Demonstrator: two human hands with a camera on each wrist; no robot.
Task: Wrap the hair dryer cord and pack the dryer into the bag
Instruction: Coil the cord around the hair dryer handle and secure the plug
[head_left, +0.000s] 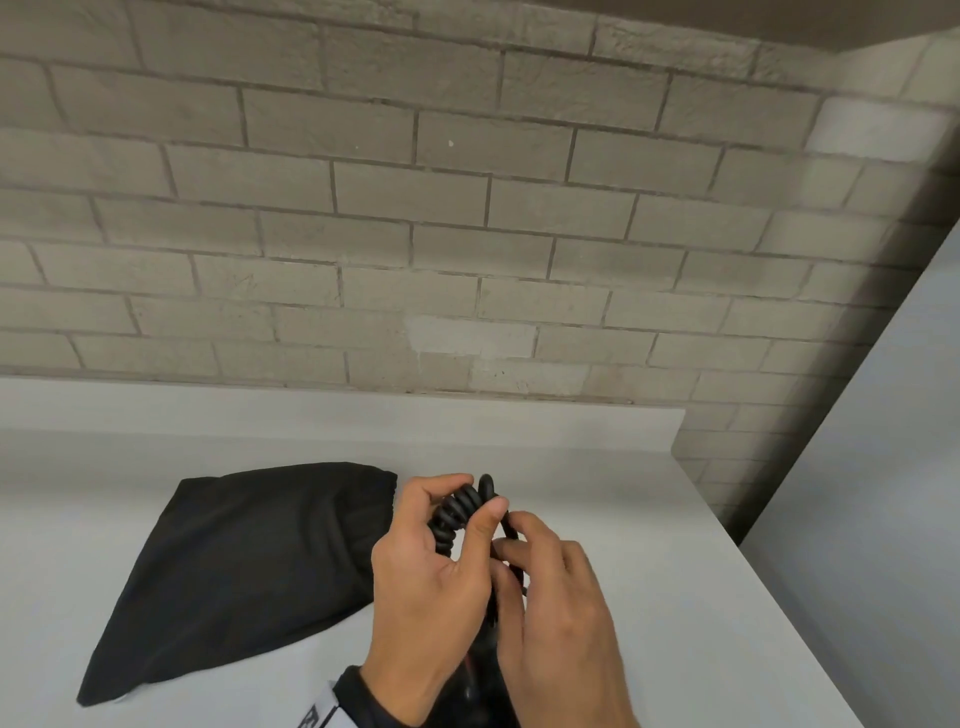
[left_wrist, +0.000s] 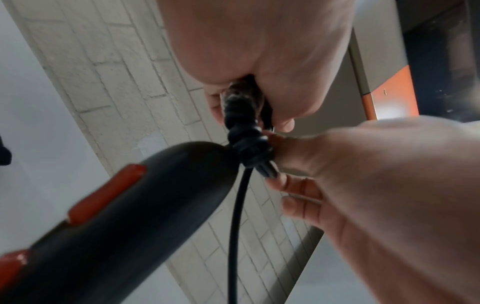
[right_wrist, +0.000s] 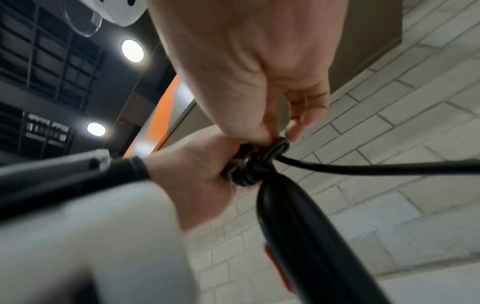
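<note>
Above the white table, my left hand (head_left: 475, 499) grips a tight bundle of wound black cord (head_left: 457, 514) at the end of the hair dryer's handle. My right hand (head_left: 511, 543) pinches the cord beside the bundle. In the left wrist view the black dryer handle (left_wrist: 135, 211) with orange switches slants down from the coil (left_wrist: 242, 131), and a loose strand (left_wrist: 235, 222) hangs below. In the right wrist view the strand (right_wrist: 376, 169) runs off to the right from the coil (right_wrist: 255, 167). The black fabric bag (head_left: 244, 561) lies flat on the table left of my hands. Most of the dryer body is hidden beneath them.
The white table (head_left: 675, 597) meets a grey brick wall (head_left: 467, 234) at the back, and its right edge runs diagonally beside a pale panel (head_left: 883, 467). The table has bare surface to the right of my hands and behind the bag.
</note>
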